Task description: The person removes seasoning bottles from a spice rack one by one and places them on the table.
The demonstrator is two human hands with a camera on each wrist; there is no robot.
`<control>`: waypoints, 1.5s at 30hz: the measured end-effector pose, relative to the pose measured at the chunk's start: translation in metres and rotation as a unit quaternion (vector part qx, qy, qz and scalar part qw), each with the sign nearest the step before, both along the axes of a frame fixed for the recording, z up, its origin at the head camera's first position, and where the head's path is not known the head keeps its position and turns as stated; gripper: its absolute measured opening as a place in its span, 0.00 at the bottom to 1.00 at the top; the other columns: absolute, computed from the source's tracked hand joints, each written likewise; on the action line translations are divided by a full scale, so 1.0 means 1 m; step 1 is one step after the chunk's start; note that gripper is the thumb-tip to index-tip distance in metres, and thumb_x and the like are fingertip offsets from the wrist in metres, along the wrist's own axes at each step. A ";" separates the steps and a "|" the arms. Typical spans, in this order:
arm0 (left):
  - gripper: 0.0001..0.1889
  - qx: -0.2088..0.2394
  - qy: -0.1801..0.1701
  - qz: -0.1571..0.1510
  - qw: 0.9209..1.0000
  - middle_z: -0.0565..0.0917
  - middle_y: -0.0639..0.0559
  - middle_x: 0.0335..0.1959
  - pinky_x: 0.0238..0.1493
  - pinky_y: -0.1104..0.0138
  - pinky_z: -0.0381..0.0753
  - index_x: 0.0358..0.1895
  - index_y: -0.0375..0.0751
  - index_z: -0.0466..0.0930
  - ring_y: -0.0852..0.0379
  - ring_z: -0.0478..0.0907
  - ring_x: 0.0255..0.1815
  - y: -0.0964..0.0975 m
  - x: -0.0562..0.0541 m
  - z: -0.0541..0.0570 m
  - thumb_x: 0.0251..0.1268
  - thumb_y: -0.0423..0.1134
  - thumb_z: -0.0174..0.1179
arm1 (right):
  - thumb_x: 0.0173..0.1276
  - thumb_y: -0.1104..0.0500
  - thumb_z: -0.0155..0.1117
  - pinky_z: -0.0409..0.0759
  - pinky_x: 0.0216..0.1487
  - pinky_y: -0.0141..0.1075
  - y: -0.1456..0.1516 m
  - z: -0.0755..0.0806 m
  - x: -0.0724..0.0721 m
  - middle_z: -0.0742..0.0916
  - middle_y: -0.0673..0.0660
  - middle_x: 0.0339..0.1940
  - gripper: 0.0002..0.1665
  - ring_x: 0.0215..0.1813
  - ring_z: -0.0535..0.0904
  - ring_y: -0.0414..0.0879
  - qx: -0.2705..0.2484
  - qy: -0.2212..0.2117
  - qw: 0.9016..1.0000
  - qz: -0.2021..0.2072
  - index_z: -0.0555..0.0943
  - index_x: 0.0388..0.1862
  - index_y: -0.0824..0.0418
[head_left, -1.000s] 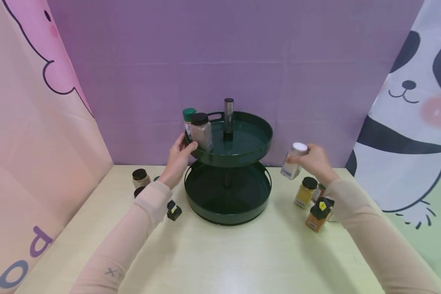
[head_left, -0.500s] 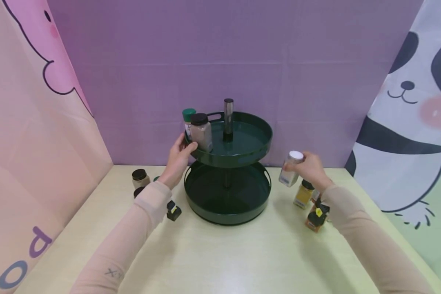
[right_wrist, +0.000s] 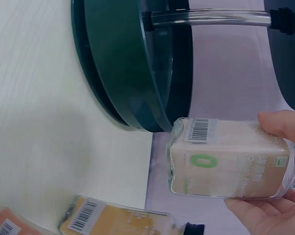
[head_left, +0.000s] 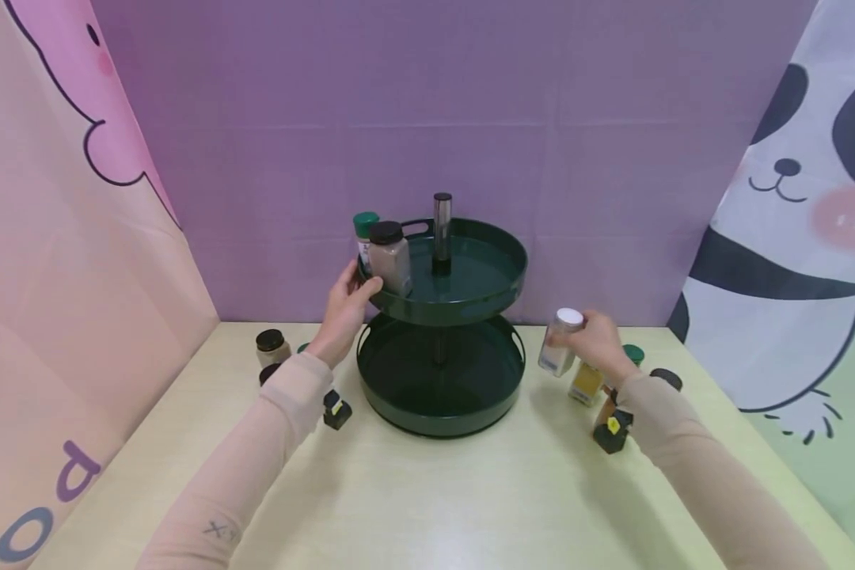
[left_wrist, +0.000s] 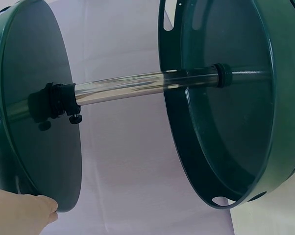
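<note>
My left hand (head_left: 345,315) holds the rim of the upper tray (head_left: 480,307) of a dark green two-tier stand, thumb at the front edge. Just behind that thumb are a black-lidded spice jar (head_left: 390,265) and a green-lidded jar (head_left: 363,231), both upright on the tray. On the right, my right hand (head_left: 597,347) grips a white-lidded glass jar (head_left: 554,358) of pale powder near its top, held slightly tilted beside the lower tray (head_left: 442,418). In the right wrist view this onion powder jar (right_wrist: 211,166) shows its printed label, with thumb and fingers on opposite sides.
A yellow spice jar (head_left: 586,385) stands below my right hand, with a black-capped jar (head_left: 611,434) in front and others partly behind the sleeve. Left of the stand are a black-lidded jar (head_left: 271,347) and a black-capped container (head_left: 336,410). A purple backdrop (head_left: 328,119) hangs behind.
My right hand has come down and slightly left with the onion powder jar, which now overlaps the yellow jar in the head view. My left hand has stayed on the upper tray.
</note>
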State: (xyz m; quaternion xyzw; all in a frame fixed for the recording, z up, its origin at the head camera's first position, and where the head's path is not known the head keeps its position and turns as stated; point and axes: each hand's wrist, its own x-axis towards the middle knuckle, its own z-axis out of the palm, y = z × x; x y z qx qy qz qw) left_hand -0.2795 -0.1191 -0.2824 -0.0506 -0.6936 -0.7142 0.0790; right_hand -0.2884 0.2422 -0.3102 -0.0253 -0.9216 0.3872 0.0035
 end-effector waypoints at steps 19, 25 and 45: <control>0.37 -0.006 -0.001 0.004 1.000 0.45 0.50 0.75 0.73 0.66 0.47 0.73 0.43 0.39 0.57 0.42 0.74 0.001 0.001 0.000 0.67 0.42 0.50 | 0.52 0.51 0.68 0.75 0.52 0.52 -0.003 -0.038 -0.003 0.78 0.71 0.53 0.38 0.52 0.76 0.62 0.043 0.018 0.999 0.010 0.68 0.56 0.73; 0.37 -0.011 -0.005 0.005 1.000 0.45 0.51 0.75 0.73 0.64 0.47 0.73 0.43 0.39 0.57 0.42 0.74 0.000 0.002 0.000 0.67 0.43 0.49 | 0.51 0.50 0.69 0.74 0.54 0.53 -0.004 -0.047 -0.004 0.78 0.72 0.53 0.41 0.52 0.75 0.62 0.057 0.011 0.998 -0.002 0.67 0.57 0.73; 0.37 -0.012 -0.011 0.006 1.000 0.44 0.51 0.75 0.73 0.65 0.47 0.73 0.45 0.39 0.57 0.42 0.74 0.000 0.003 0.002 0.67 0.44 0.50 | 0.48 0.51 0.71 0.76 0.48 0.51 -0.001 -0.068 -0.005 0.80 0.72 0.46 0.38 0.45 0.77 0.61 0.084 0.050 0.995 0.003 0.70 0.52 0.75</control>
